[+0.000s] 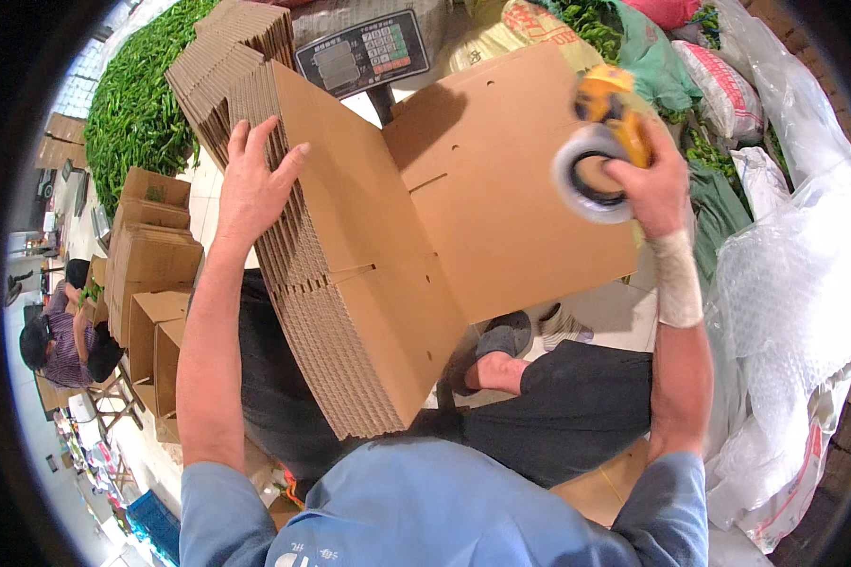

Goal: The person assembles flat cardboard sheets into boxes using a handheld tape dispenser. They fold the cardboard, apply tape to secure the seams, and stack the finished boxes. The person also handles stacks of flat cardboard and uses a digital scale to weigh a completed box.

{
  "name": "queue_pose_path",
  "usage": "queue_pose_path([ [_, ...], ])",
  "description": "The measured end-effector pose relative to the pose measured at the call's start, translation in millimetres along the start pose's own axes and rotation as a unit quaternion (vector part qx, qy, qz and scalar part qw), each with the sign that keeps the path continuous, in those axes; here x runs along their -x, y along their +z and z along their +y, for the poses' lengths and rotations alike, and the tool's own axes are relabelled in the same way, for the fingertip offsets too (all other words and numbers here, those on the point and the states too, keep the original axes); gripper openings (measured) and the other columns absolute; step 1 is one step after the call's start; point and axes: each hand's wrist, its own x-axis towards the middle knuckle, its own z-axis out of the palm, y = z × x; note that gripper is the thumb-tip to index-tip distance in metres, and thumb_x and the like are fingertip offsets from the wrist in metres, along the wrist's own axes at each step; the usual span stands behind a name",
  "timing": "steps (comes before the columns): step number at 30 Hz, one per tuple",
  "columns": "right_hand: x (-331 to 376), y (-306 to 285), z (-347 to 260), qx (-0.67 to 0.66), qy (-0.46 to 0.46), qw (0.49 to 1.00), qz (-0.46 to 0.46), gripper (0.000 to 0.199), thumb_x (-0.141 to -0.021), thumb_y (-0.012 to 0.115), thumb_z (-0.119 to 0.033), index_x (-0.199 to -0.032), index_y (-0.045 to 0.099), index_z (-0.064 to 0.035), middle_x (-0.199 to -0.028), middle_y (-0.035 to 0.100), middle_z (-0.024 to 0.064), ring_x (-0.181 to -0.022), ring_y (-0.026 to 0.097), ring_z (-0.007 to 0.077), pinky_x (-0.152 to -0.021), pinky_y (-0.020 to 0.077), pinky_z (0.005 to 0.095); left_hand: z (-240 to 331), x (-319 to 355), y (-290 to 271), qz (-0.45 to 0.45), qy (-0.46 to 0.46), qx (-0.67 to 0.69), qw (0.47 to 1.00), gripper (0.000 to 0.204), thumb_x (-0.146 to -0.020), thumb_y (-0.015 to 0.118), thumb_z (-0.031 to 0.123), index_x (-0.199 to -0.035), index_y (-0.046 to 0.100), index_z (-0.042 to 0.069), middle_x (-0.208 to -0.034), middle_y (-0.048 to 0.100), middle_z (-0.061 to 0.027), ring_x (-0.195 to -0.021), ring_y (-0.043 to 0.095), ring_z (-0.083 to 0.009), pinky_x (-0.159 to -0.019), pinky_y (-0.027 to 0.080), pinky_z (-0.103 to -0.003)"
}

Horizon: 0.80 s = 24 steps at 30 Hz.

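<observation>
A thick stack of flattened cardboard boxes [350,189] leans across my lap, its layered edges facing left. My left hand [255,178] rests on those edges near the upper end, fingers spread, thumb toward the top sheet. To the right of the stack, one cardboard panel [520,189] lies opened out. Above its right side, my right hand [654,180] grips a yellow tape dispenser [607,93] carrying a wide roll of clear tape [577,175]. The dispenser is slightly blurred. A pale wrap [677,274] circles my right wrist.
A digital scale [361,55] stands behind the stack. Green peppers [142,104] are heaped at the far left, with open boxes [151,255] nearer. Sacks [719,90] and clear plastic sheeting [794,274] line the right. Another person [66,335] sits at the far left.
</observation>
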Motion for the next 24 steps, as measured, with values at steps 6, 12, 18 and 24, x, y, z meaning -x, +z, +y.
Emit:
queue_pose_path([
  [6,7,139,33,-0.305,0.284,0.865,-0.279,0.081,-0.07,0.078,-0.009,-0.145,0.052,-0.0008,-0.109,0.069,0.0061,-0.09,0.061,0.0105,-0.079,0.0497,0.0263,-9,4,-6,-0.03,0.021,0.002,0.999,0.063,-0.1,0.057,0.044,-0.149,0.045,0.006,-0.156,0.027,-0.0353,-0.145,0.031,-0.0469,-0.116,0.034,-0.047],
  [12,2,235,40,-0.371,0.237,0.842,-0.311,0.076,-0.076,0.082,-0.015,-0.145,0.053,-0.0031,-0.098,0.069,0.0026,-0.075,0.06,0.0078,-0.067,0.0495,0.0237,-7,8,-1,0.003,0.013,0.033,0.999,0.058,-0.101,0.056,0.045,-0.146,0.052,0.009,-0.157,0.033,-0.0293,-0.145,0.035,-0.0434,-0.116,0.033,-0.048],
  [18,-14,279,28,-0.36,0.221,0.84,-0.341,0.075,-0.075,0.081,-0.014,-0.144,0.054,-0.0021,-0.092,0.068,0.0026,-0.072,0.06,0.008,-0.064,0.0495,0.024,2,3,0,0.021,0.033,0.053,0.998,0.057,-0.1,0.058,0.045,-0.144,0.054,0.009,-0.155,0.035,-0.0279,-0.144,0.036,-0.0415,-0.116,0.031,-0.049],
  [24,-38,302,33,-0.327,0.186,0.853,-0.362,0.07,-0.074,0.078,-0.013,-0.14,0.059,-0.003,-0.084,0.066,-0.0005,-0.064,0.054,0.0061,-0.056,0.0453,0.0242,9,0,-1,0.018,0.03,0.068,0.997,0.054,-0.098,0.063,0.037,-0.143,0.054,0.008,-0.154,0.036,-0.0269,-0.144,0.036,-0.0395,-0.116,0.032,-0.048],
])
